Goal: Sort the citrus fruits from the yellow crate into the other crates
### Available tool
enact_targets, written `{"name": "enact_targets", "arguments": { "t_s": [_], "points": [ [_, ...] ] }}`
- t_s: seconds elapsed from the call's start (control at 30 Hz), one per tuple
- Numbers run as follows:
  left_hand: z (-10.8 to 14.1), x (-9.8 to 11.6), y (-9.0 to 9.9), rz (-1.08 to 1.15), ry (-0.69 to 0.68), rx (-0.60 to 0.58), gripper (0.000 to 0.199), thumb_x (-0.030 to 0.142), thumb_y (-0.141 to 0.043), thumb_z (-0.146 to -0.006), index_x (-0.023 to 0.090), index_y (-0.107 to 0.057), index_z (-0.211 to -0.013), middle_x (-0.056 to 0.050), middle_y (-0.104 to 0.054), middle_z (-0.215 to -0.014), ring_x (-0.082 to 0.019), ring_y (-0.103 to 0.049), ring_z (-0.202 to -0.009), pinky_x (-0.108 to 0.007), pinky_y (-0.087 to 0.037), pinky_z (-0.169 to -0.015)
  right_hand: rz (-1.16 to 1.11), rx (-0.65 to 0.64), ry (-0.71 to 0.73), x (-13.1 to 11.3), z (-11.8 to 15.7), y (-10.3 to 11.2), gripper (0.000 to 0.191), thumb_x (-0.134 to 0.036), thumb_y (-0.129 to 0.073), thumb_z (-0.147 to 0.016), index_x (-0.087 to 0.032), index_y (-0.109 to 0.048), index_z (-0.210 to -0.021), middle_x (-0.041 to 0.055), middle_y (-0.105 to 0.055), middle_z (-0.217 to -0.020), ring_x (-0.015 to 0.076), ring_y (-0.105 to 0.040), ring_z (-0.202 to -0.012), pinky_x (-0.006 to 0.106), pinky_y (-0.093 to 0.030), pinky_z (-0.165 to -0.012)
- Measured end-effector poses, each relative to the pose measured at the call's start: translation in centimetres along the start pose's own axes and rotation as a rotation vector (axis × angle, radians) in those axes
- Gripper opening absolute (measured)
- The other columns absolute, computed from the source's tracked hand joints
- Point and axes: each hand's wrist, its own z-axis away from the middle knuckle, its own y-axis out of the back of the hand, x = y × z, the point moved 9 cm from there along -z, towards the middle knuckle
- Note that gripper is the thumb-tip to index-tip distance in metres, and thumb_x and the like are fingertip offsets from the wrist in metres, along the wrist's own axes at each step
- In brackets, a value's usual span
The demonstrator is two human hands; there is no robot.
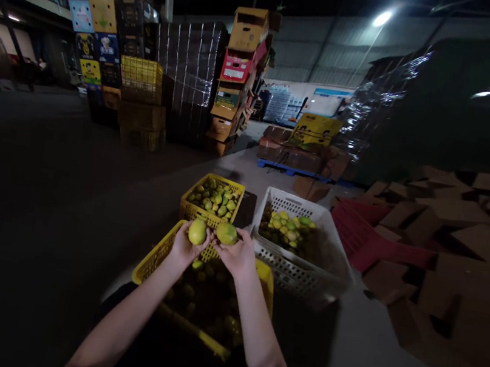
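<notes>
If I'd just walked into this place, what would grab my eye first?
Probably the two yellow-green fruits, one in the left hand and one in the right hand, held side by side above the near yellow crate. Just beyond are a smaller-looking yellow crate and, to its right, a white crate, both holding similar fruit. Flattened cardboard is heaped at the far right.

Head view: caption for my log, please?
Left hand and right hand each hold a fruit above a yellow crate.
</notes>
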Motion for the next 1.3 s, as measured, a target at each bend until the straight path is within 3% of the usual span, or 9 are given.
{"name": "enact_targets", "arguments": {
  "t_s": [0.2,0.33,0.43,0.53,0.63,0.9,1.03,1.2,1.3],
  "points": [
    [-3.9,0.0,-2.0,-0.053,-0.087,-0.061,0.022,0.020,-0.042,-0.091,0.018,-0.064,-0.091,-0.002,-0.068,-0.077,-0.008,-0.065,-0.068,-0.018,-0.056,-0.066,-0.109,-0.087,-0.036,-0.5,-2.7,0.4,0.030,-0.042,-0.043,-0.081,-0.020,-0.063,-0.080,0.0072,-0.066,-0.075,0.0134,-0.048,-0.049,0.027,-0.046,-0.043],
    [-4.9,0.3,-0.9,-0.071,-0.176,-0.016,0.026,0.035,-0.046,-0.089,0.017,-0.065,-0.093,-0.004,-0.067,-0.077,-0.012,-0.065,-0.067,-0.019,-0.054,-0.055,-0.067,-0.044,0.118,-1.8,-3.7,2.4,0.018,-0.035,-0.067,-0.074,-0.021,-0.066,-0.085,0.0057,-0.070,-0.084,0.0152,-0.059,-0.063,0.026,-0.053,-0.052],
    [-4.9,0.3,-0.2,-0.037,-0.187,0.033,0.024,0.031,-0.048,-0.086,0.015,-0.065,-0.089,-0.006,-0.067,-0.074,-0.014,-0.066,-0.066,-0.019,-0.052,-0.050,-0.070,0.005,0.272,-2.8,-3.9,4.0,0.018,-0.029,-0.076,-0.067,-0.024,-0.068,-0.082,0.0008,-0.071,-0.084,0.0156,-0.066,-0.078,0.025,-0.057,-0.065],
    [-4.8,0.3,0.4,0.045,-0.164,0.089,0.020,0.026,-0.049,-0.088,0.014,-0.064,-0.085,-0.005,-0.068,-0.073,-0.014,-0.067,-0.066,-0.021,-0.056,-0.059,-0.036,0.061,0.393,-3.0,-3.9,5.3,0.023,-0.026,-0.081,-0.061,-0.025,-0.068,-0.081,-0.0020,-0.072,-0.089,0.0156,-0.067,-0.087,0.027,-0.058,-0.075],
    [-4.8,0.7,1.0,0.119,-0.195,0.142,0.021,0.027,-0.049,-0.091,0.014,-0.065,-0.085,-0.004,-0.069,-0.072,-0.014,-0.067,-0.066,-0.026,-0.058,-0.068,0.044,0.170,0.388,-2.1,-4.6,6.1,0.025,-0.034,-0.081,-0.062,-0.025,-0.068,-0.081,-0.0008,-0.073,-0.089,0.0160,-0.068,-0.081,0.027,-0.058,-0.068],
    [-4.4,-0.7,0.9,0.053,-0.254,0.136,0.026,0.036,-0.054,-0.088,0.015,-0.067,-0.082,-0.005,-0.068,-0.073,-0.015,-0.066,-0.065,-0.026,-0.055,-0.065,0.047,0.202,0.313,-0.5,-5.9,4.7,0.035,-0.052,-0.075,-0.062,-0.020,-0.062,-0.072,-0.0024,-0.064,-0.062,0.0107,-0.056,-0.049,0.020,-0.040,-0.038],
    [-4.6,-1.2,0.6,-0.016,-0.234,0.154,0.020,0.033,-0.063,-0.083,0.014,-0.066,-0.083,-0.004,-0.065,-0.072,-0.014,-0.062,-0.062,-0.023,-0.052,-0.059,0.084,0.195,0.396,-1.2,-4.9,4.2,0.032,-0.044,-0.079,-0.061,-0.020,-0.061,-0.074,-0.0033,-0.062,-0.065,0.0092,-0.053,-0.051,0.019,-0.035,-0.037],
    [-5.5,-2.4,0.1,0.232,-0.107,0.092,0.028,0.023,-0.037,-0.098,0.016,-0.064,-0.098,-0.005,-0.069,-0.080,-0.011,-0.068,-0.075,-0.020,-0.055,-0.072,-0.033,0.314,0.426,-2.0,-3.8,5.1,0.026,-0.034,-0.078,-0.063,-0.021,-0.060,-0.078,-0.0054,-0.061,-0.068,0.0078,-0.052,-0.053,0.017,-0.036,-0.038],
    [-5.2,-2.4,0.0,0.157,-0.131,0.106,0.026,0.029,-0.042,-0.097,0.015,-0.064,-0.094,-0.004,-0.069,-0.078,-0.012,-0.068,-0.069,-0.021,-0.057,-0.065,-0.081,0.333,0.411,-2.0,-3.9,5.3,0.023,-0.036,-0.073,-0.068,-0.020,-0.063,-0.081,-0.0028,-0.066,-0.073,0.0091,-0.058,-0.059,0.017,-0.041,-0.042]
  ]
}}
